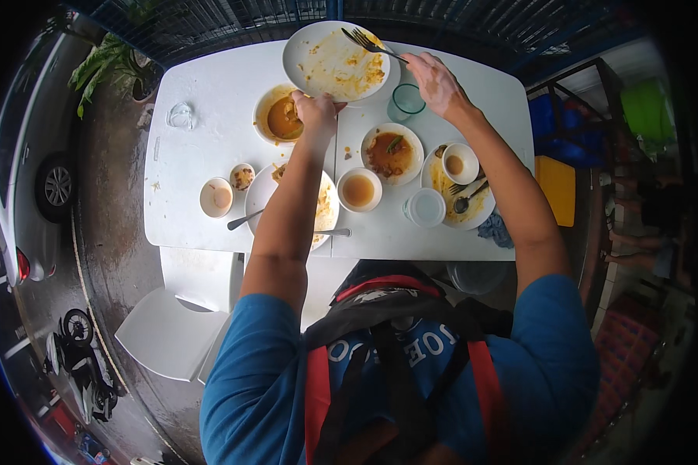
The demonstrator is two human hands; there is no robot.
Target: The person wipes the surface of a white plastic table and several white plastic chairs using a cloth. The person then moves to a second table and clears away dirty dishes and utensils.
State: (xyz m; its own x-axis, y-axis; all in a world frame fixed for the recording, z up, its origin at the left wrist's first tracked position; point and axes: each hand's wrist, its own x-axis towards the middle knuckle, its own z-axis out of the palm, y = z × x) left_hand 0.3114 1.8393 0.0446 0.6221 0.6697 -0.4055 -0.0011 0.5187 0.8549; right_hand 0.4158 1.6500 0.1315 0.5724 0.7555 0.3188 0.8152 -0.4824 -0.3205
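My left hand (317, 110) grips the near edge of a food-smeared white plate (337, 64), which is over the far side of the table. In my right hand (436, 81) are a fork (363, 42) and another dark utensil, their ends above that plate. Just under my left hand lies a bowl of orange-brown sauce (283, 116). A green-tinted cup (406, 103) stands below my right hand. Nearer me are a small plate with brown sauce (391, 153), a cup of brown liquid (359, 190) and a used plate (262, 192), partly hidden by my left forearm.
On the white table (180, 157) are crumpled clear plastic (180, 116), small bowls (216, 197), a plate with a spoon (461, 204), a lidded tub (426, 207) and a dark cloth (496, 231). White chairs (168, 331) stand at the near left. A metal fence borders the far side.
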